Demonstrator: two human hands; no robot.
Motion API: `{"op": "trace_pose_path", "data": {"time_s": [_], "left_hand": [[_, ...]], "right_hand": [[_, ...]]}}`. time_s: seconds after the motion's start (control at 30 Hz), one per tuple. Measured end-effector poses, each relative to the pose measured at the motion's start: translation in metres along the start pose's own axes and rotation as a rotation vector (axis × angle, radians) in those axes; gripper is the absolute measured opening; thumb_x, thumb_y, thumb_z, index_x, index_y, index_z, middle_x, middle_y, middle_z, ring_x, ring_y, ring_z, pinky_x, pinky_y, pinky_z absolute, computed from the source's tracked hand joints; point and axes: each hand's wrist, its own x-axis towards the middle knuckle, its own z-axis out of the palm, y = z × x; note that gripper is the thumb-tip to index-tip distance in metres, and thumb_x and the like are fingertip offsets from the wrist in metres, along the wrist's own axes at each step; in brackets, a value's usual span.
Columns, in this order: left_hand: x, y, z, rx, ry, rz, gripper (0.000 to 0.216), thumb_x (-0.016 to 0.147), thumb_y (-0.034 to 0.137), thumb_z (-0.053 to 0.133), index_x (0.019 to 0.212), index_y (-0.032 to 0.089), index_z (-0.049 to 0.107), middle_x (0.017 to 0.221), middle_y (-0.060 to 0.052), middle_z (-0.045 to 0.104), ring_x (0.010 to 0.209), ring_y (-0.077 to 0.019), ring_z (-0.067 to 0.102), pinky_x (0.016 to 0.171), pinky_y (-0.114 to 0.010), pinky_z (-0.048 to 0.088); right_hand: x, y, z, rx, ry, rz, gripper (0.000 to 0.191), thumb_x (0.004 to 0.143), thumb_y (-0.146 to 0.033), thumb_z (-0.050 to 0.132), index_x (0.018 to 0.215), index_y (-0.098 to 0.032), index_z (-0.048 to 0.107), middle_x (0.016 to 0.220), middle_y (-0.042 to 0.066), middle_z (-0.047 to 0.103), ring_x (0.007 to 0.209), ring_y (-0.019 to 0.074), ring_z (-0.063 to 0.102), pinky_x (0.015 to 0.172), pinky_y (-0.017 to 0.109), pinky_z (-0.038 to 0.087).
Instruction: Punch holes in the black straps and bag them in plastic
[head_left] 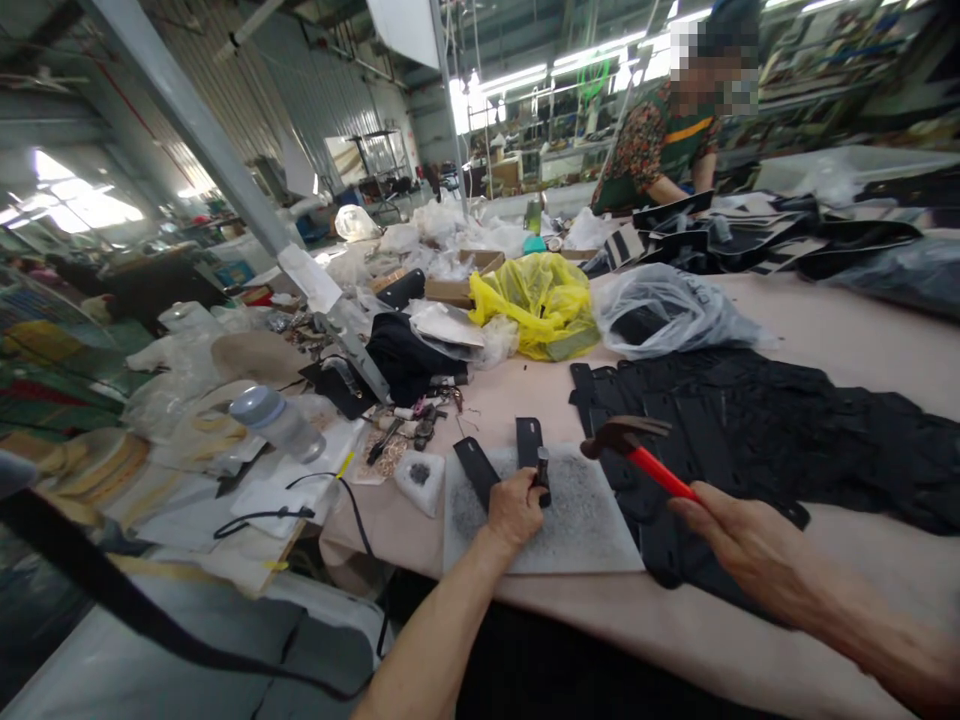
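My left hand (pixel 516 512) is closed around a short metal punch (pixel 542 466), which stands upright over a black strip (pixel 529 438). A second black strip (pixel 475 470) lies slanted beside it, partly under the hand. Both strips rest on a worn whitish board (pixel 592 535) with dark marks. To the right, my right hand (pixel 716 520) grips a claw hammer (pixel 660 470) by its red handle. The hammer's head is raised above the right side of the board, apart from the punch. The punch's lower tip is hard to make out.
Many black pieces (pixel 720 420) are heaped at right. Behind stand a yellow plastic bag (pixel 536 305) and a clear bag (pixel 667 310). A water bottle (pixel 277 422), small tools (pixel 420 425) and a slanted metal post (pixel 247 200) are at left. A co-worker (pixel 667 140) works across the table.
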Motion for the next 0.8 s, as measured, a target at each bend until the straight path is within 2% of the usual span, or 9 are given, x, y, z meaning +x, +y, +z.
{"op": "trace_pose_path", "data": {"time_s": [0.13, 0.17, 0.23, 0.3, 0.37, 0.5, 0.63, 0.7, 0.8], "left_hand": [[0.0, 0.0, -0.001, -0.014, 0.0, 0.012, 0.019, 0.083, 0.012, 0.054, 0.096, 0.021, 0.065, 0.094, -0.002, 0.073, 0.089, -0.018, 0.069, 0.083, -0.027, 0.053], [0.0, 0.0, -0.001, -0.018, -0.003, 0.014, 0.019, 0.083, 0.012, 0.054, 0.096, 0.021, 0.065, 0.094, -0.002, 0.073, 0.09, -0.0179, 0.069, 0.084, -0.027, 0.053], [0.0, 0.001, -0.001, -0.016, -0.004, 0.013, 0.018, 0.083, 0.012, 0.054, 0.095, 0.021, 0.065, 0.094, -0.002, 0.073, 0.09, -0.0176, 0.069, 0.084, -0.027, 0.053], [0.0, 0.001, -0.001, -0.005, -0.001, 0.009, 0.016, 0.083, 0.013, 0.055, 0.094, 0.021, 0.065, 0.093, -0.002, 0.073, 0.089, -0.0179, 0.069, 0.083, -0.026, 0.053], [0.001, 0.0, -0.001, 0.005, 0.007, -0.003, 0.014, 0.083, 0.014, 0.055, 0.092, 0.02, 0.065, 0.089, -0.003, 0.073, 0.087, -0.0184, 0.069, 0.081, -0.026, 0.053], [0.001, 0.0, -0.001, -0.008, 0.013, -0.015, 0.015, 0.084, 0.013, 0.052, 0.09, 0.019, 0.064, 0.086, -0.004, 0.072, 0.085, -0.0183, 0.068, 0.08, -0.026, 0.052], [0.002, 0.0, -0.003, -0.08, 0.005, -0.032, 0.016, 0.084, 0.014, 0.051, 0.092, 0.019, 0.064, 0.089, -0.004, 0.072, 0.085, -0.018, 0.067, 0.08, -0.026, 0.051], [0.005, 0.0, -0.005, -0.14, 0.028, -0.085, 0.014, 0.084, 0.016, 0.052, 0.09, 0.019, 0.064, 0.088, -0.004, 0.072, 0.084, -0.0179, 0.067, 0.079, -0.026, 0.051], [0.012, -0.002, -0.007, -0.315, 0.116, -0.248, 0.013, 0.087, 0.022, 0.05, 0.091, 0.018, 0.062, 0.085, -0.004, 0.071, 0.075, -0.0167, 0.067, 0.071, -0.025, 0.052]], "right_hand": [[0.01, 0.047, 0.011, 0.064, -0.13, 0.223, 0.041, 0.091, -0.052, 0.029, 0.062, -0.026, 0.04, 0.051, 0.001, 0.044, 0.043, 0.0168, 0.045, 0.046, 0.03, 0.032], [0.013, 0.056, 0.016, 0.001, -0.123, 0.251, 0.04, 0.092, -0.051, 0.027, 0.064, -0.026, 0.042, 0.053, 0.003, 0.046, 0.044, 0.0186, 0.047, 0.046, 0.032, 0.034], [0.017, 0.066, 0.026, -0.254, -0.008, 0.174, 0.036, 0.094, -0.047, 0.029, 0.076, -0.024, 0.052, 0.067, 0.008, 0.056, 0.055, 0.0248, 0.057, 0.051, 0.035, 0.038], [0.02, 0.06, 0.04, -0.482, 0.164, -0.019, 0.033, 0.093, -0.041, 0.035, 0.098, -0.017, 0.058, 0.093, 0.016, 0.062, 0.077, 0.0308, 0.063, 0.059, 0.038, 0.043], [0.025, 0.039, 0.059, -0.515, 0.246, -0.214, 0.037, 0.093, -0.036, 0.038, 0.117, -0.014, 0.056, 0.117, 0.019, 0.058, 0.098, 0.0317, 0.06, 0.072, 0.041, 0.047], [0.036, -0.013, 0.108, -0.315, 0.138, -0.466, 0.038, 0.09, -0.029, 0.048, 0.127, -0.021, 0.055, 0.134, 0.011, 0.053, 0.116, 0.0273, 0.051, 0.095, 0.042, 0.041], [0.044, -0.032, 0.149, -0.235, 0.135, -0.469, 0.037, 0.088, -0.023, 0.051, 0.124, -0.024, 0.06, 0.133, 0.008, 0.055, 0.12, 0.0276, 0.047, 0.101, 0.046, 0.034], [0.046, -0.029, 0.157, -0.209, 0.155, -0.443, 0.036, 0.087, -0.023, 0.052, 0.121, -0.023, 0.063, 0.132, 0.007, 0.056, 0.118, 0.0278, 0.046, 0.101, 0.046, 0.033], [0.048, -0.024, 0.158, -0.164, 0.157, -0.424, 0.033, 0.084, -0.023, 0.057, 0.116, -0.023, 0.065, 0.13, 0.006, 0.057, 0.116, 0.0276, 0.046, 0.099, 0.045, 0.033]]}}
